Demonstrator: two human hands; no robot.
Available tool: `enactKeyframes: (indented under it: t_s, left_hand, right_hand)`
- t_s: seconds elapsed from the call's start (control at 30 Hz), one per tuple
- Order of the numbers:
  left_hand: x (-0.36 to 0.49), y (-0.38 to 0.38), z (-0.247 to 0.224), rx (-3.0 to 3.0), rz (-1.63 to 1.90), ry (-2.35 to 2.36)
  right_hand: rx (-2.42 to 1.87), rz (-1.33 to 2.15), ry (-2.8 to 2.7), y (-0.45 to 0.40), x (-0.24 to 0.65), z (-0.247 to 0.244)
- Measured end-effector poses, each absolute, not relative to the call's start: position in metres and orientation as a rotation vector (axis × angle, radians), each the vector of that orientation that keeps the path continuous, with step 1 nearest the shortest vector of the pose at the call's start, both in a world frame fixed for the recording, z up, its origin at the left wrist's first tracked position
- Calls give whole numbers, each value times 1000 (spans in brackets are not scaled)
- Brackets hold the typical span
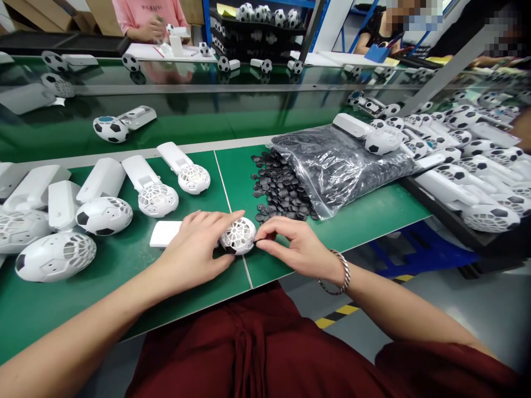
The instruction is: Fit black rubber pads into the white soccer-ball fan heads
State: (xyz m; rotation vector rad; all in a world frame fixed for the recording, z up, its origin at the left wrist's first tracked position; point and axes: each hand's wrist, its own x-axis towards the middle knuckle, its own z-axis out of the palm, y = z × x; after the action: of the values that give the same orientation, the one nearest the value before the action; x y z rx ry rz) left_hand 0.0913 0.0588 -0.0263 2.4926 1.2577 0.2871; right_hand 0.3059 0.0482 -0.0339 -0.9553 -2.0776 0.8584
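Note:
My left hand (197, 243) is closed around a white device with a soccer-ball head (240, 235), steadying it on the green table. The head has an open lattice on top, and its white handle (164, 234) sticks out to the left under my hand. Thumb and forefinger of my right hand (296, 246) pinch a small black piece (256, 241) at the right side of the ball head; most of the piece is hidden by the fingertips. Just beyond this hand lies a heap of small black pieces (282, 188), spilling from a clear plastic bag (344, 160).
Several similar white devices (157, 199) lie at left. Another device (384, 138) rests on the bag, and a black tray (452, 213) at right is piled with more. Past the table runs a green conveyor (249, 113) carrying devices. A person in pink (151, 22) works opposite.

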Motion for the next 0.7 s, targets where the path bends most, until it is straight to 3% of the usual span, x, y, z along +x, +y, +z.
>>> enactKeyframes:
  t_s: [0.7]
  left_hand:
    - [106, 51, -29, 2408, 460, 1402]
  right_hand:
    - [-1085, 1190, -1916, 59, 296, -35]
